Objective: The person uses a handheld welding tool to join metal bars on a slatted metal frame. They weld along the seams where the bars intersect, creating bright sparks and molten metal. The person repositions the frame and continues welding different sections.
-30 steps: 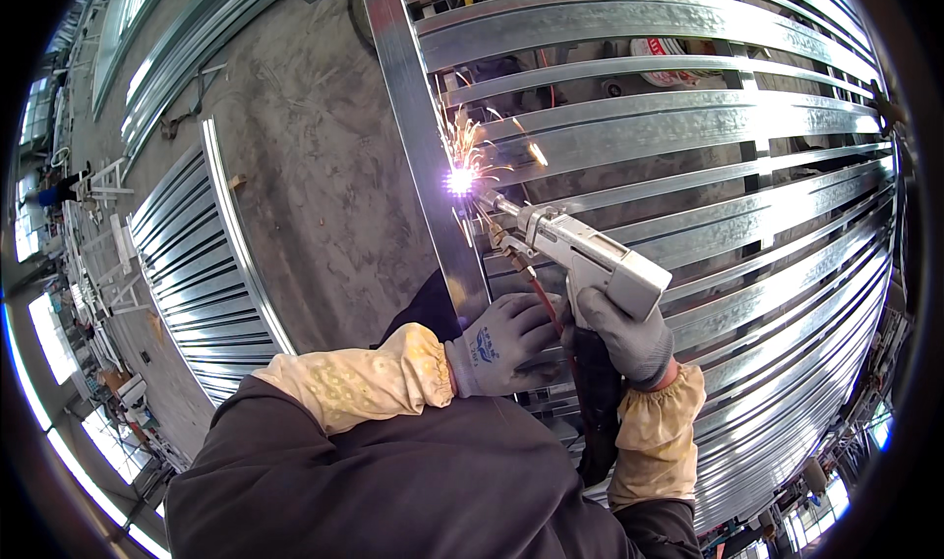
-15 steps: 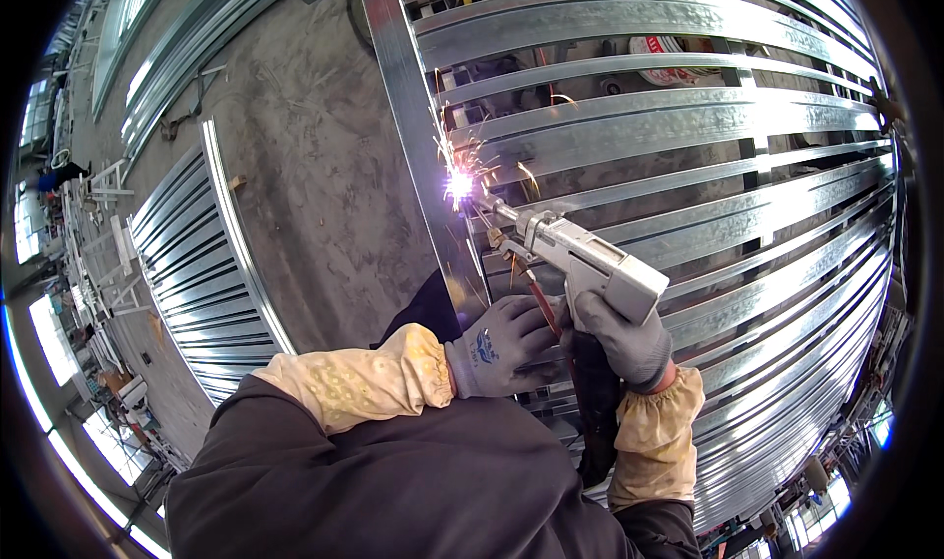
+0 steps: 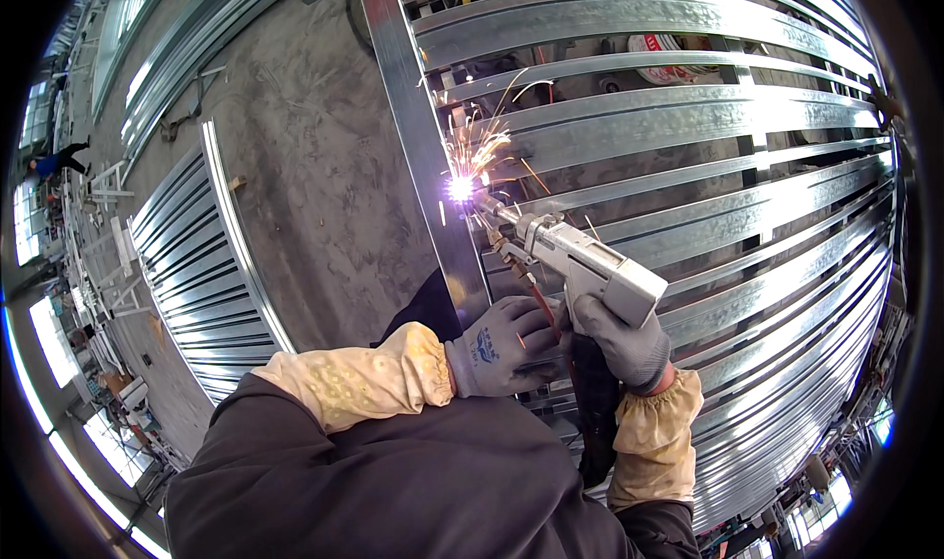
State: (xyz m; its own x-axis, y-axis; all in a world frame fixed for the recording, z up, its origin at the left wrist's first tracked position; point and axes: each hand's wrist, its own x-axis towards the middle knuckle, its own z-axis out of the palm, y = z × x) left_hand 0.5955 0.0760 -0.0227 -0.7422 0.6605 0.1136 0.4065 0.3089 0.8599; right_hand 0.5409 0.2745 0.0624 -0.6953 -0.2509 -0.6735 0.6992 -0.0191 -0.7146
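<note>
My right hand (image 3: pixel 621 341), in a grey glove, is wrapped round the grip of a silver-white welding gun (image 3: pixel 595 264). The gun's nozzle points up and left at a bright purple-white weld spot (image 3: pixel 460 187), which throws orange sparks. That spot lies where a flat slat meets the long galvanized steel side rail (image 3: pixel 405 97). My left hand (image 3: pixel 506 348), gloved too, is closed beside the gun's grip, its fingers curled by a thin reddish-brown tube (image 3: pixel 541 303) that runs up to the nozzle. What sits inside those fingers is hidden. A thick black cable (image 3: pixel 598 402) hangs below the grip.
Galvanized slats (image 3: pixel 688 126) with gaps between them spread to the right. A second slatted panel (image 3: pixel 202 264) lies on the concrete floor (image 3: pixel 324 166) at left, with steel lengths (image 3: pixel 197 38) behind it. A person (image 3: pixel 61 161) is at the far left. A red-and-white round object (image 3: pixel 669 59) shows beneath the slats.
Sparks now fan out wider, up and to the right. The gun and weld spot have shifted very slightly; both hands keep their hold. The distant person at far left has changed posture.
</note>
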